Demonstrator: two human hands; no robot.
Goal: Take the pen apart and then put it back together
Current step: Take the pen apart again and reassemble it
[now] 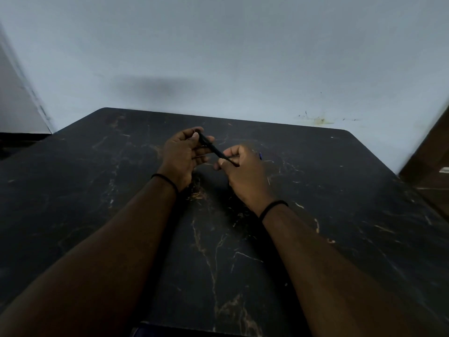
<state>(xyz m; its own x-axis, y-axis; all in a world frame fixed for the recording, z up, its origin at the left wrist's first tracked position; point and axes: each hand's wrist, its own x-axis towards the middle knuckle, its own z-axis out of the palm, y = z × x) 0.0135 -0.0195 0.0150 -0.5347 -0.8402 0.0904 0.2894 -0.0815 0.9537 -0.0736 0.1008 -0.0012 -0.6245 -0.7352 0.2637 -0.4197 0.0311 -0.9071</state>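
**Inspector A:** Location of the item?

**Inspector B:** The pen is off the surface, held between both hands above the middle of the black marbled table. It is dark and slim and runs on a slant, upper end toward the left hand, lower end toward the right hand.

**Inspector A:** Left hand condition?

**Inspector B:** Palm turned inward, fingers curled loosely. The thumb and fingertips pinch the pen's upper end.

**Inspector A:** Right hand?

**Inspector B:** Back of the hand faces the camera. Fingers are folded in around the pen's lower end, with the thumb pressed against it. A small blue tip shows just past the knuckles; whether it belongs to the pen cannot be determined.

**Inspector A:** Is the pen whole or separated?

**Inspector B:** Cannot tell. The frame is dim and the joint is hidden by the fingers.

**Inspector A:** Other observations?

**Inspector B:** A black band on each wrist, left band and right band. Pale wall behind the table.
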